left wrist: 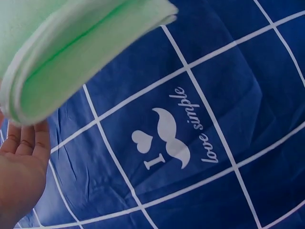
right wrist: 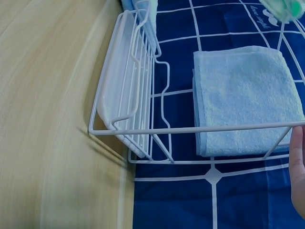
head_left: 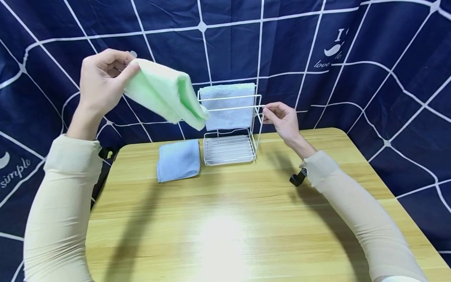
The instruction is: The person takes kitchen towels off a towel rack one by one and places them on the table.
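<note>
My left hand (head_left: 102, 78) pinches one end of a folded light green towel (head_left: 165, 94), held in the air left of the white wire rack (head_left: 258, 129). The towel's free end slants down to the rack's upper left, overlapping its bars in the head view. With thumb and fingers, my right hand (head_left: 283, 119) grips the rack's top right corner. A light blue towel (head_left: 229, 102) hangs over the rear bar of the rack; the right wrist view shows this blue towel (right wrist: 248, 100) behind the side frame. Low in the rack lies a white tray (head_left: 229, 149).
A folded blue cloth (head_left: 178, 159) lies on the wooden table (head_left: 169, 227), left of the rack. Dark blue curtain (head_left: 289, 39) with white lines stands behind and around the table. A black strap piece (head_left: 298, 178) hangs at the right cuff.
</note>
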The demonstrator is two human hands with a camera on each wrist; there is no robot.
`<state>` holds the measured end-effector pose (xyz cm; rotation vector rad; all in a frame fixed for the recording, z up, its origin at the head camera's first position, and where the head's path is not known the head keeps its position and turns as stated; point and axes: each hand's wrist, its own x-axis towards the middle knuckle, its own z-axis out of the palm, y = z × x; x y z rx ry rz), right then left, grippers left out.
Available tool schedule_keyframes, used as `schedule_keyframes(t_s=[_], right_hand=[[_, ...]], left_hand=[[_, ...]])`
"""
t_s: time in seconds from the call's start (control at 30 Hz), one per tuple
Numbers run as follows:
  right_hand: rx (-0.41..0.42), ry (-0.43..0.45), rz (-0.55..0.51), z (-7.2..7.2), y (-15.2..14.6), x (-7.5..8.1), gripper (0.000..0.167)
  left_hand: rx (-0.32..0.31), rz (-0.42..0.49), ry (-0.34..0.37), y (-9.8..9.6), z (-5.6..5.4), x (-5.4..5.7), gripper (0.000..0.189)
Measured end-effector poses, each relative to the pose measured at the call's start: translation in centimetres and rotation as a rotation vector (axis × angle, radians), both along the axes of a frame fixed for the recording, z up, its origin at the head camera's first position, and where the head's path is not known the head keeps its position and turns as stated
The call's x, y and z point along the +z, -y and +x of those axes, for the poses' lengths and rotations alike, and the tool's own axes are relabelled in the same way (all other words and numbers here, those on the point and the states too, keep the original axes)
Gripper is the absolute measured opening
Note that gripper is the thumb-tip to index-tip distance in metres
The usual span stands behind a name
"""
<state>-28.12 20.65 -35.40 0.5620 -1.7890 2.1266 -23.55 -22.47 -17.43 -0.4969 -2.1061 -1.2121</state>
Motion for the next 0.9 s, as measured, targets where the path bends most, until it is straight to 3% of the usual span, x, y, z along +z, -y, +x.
schedule_keyframes(t_s=[0.17, 0.4, 0.57, 0.9], right_hand=[[0.002, -0.002, -0.004, 0.0, -0.1, 0.0, 0.016], [0.004, -0.002, 0.004, 0.0, -0.1, 0.0, 0.019], [0.005, -0.003, -0.003, 0.0, -0.1, -0.1, 0.013], [-0.004, 0.004, 0.016, 0.1, 0.0, 0.1, 0.025]], left_hand=[[0.028, -0.063, 0.009, 0.9, 0.7, -0.8, 0.009], [0.038, -0.169, 0.078, 2.2, 1.9, -2.8, 0.003], [0.021, -0.23, 0.097, 2.8, 2.5, -4.4, 0.011], [-0.014, -0.275, 0.152, 2.8, 3.4, -6.9, 0.009]])
